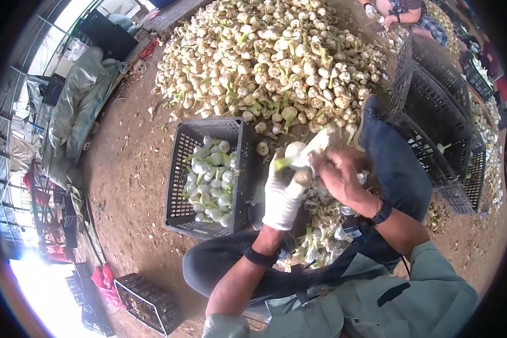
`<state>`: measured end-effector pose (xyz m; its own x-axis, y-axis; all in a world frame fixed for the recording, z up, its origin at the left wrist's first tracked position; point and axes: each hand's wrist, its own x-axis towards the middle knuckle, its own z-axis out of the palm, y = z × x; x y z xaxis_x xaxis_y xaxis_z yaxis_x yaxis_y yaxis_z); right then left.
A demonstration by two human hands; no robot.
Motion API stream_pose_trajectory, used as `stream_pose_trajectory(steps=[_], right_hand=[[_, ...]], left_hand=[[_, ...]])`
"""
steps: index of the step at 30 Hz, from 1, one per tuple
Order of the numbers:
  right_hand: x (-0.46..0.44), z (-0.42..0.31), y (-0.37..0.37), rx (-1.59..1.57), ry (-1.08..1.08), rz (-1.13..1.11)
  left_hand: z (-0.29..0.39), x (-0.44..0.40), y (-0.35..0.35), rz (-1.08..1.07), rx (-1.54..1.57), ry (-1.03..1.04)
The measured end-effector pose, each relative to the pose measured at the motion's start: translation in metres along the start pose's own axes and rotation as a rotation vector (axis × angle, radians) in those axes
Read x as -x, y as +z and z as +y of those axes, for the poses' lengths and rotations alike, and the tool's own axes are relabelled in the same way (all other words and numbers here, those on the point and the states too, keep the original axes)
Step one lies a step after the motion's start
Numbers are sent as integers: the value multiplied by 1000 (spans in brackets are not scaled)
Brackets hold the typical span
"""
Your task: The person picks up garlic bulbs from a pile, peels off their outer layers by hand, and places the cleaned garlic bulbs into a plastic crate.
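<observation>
My left hand [284, 194], in a white knitted glove, grips a garlic bulb [294, 152] with a greenish stem end pointing left. Close beside it, my bare right hand [343, 179] has its fingers pinched on a pale strip of garlic skin [321, 139], a little blurred by motion. Below both hands, peeled garlic skins [324, 234] lie heaped between my legs. To the left, a black plastic crate [173, 194] holds cleaned white garlic bulbs [211, 180]. A large pile of unpeeled garlic [265, 62] rises in front of me.
Empty black crates [434, 107] stand at the right beside my leg [397, 152]. Another crate [146, 304] lies at lower left near a red cloth [104, 284]. Plastic sheeting [76, 107] lines the left side. Another person [411, 17] sits at the upper right.
</observation>
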<state>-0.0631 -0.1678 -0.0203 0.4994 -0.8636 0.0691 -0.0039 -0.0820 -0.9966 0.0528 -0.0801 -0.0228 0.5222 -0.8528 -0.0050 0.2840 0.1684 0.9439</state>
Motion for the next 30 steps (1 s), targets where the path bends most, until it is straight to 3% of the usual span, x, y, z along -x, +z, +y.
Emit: stream_pose_trajectory(steps=[2,3,4,6,8,10,11,12,14,15,17,18,20,21,24,25,29,30], right_hand=[[11,-2,5,161,-160,-169],[13,0,13,82,-191,-138],[10,-3,13,79,-195,-144],[3,-11,2,-240,204,-12],[-18,12,-23,-227,312,122],[-35,51,-50,535,370,-150],[-31,60,-48,873,89,-298],[-15,38,-34,944,172,-363],[9,22,-19,1001,-54,-396],[7,9,-15,992,-53,-402],[0,-13,-10,414,97,-497],[-1,-14,-6,412,101,-493],[-2,-13,-2,331,-205,-301],[-7,5,3,440,-453,-202],[-3,12,-11,561,-465,-256],[-5,7,-9,327,-331,-225],[-1,14,-21,309,-128,-277],[-1,16,-23,264,-99,-198]], left_hand=[[-1,-12,-10,29,-18,-192],[1,-14,-11,121,156,-267],[3,-13,-10,195,78,-253],[7,-15,-12,264,204,-321],[19,-13,-18,199,312,-202],[31,-10,-22,178,333,-228],[34,-9,-23,139,227,-230],[35,-9,-24,104,122,-230],[19,-10,-26,162,152,-154],[16,-9,-27,152,137,-163],[17,-8,-29,93,84,-184],[17,-7,-27,90,83,-188],[12,-5,-20,-16,-161,-61],[7,-2,-19,-54,-371,15],[-4,2,-14,-105,-352,12],[-4,1,-13,-106,-353,11],[2,-2,-8,-42,-136,-185],[4,-3,-9,-11,-33,-258]])
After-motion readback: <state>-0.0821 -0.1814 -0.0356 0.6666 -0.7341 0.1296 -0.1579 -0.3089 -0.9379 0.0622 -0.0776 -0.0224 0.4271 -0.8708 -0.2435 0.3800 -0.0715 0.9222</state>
